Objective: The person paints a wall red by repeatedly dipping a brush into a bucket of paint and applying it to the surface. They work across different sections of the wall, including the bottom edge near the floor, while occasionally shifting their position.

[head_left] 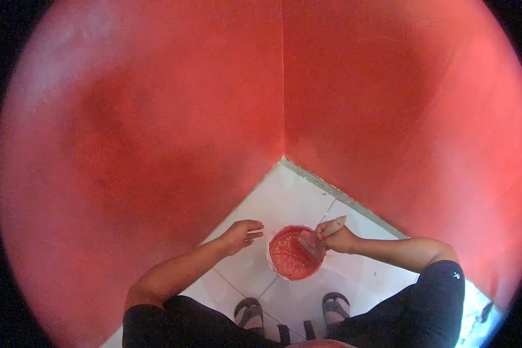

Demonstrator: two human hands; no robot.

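A round bucket [269,256] of red paint [293,258] stands on the white tiled floor in front of my feet. My right hand [337,236] is closed around the pale handle of a paintbrush [312,243] at the bucket's right rim. The brush head slants down over the paint inside the bucket, its bristles coated in red. Left of the bucket, my left hand [242,236] hovers with its fingers stretched out and apart, holding nothing.
Two red walls [185,116] meet in a corner straight ahead. A grey-green strip [354,203] runs along the foot of the right wall. My sandalled feet [249,313] are on the white floor tiles [298,188] just behind the bucket.
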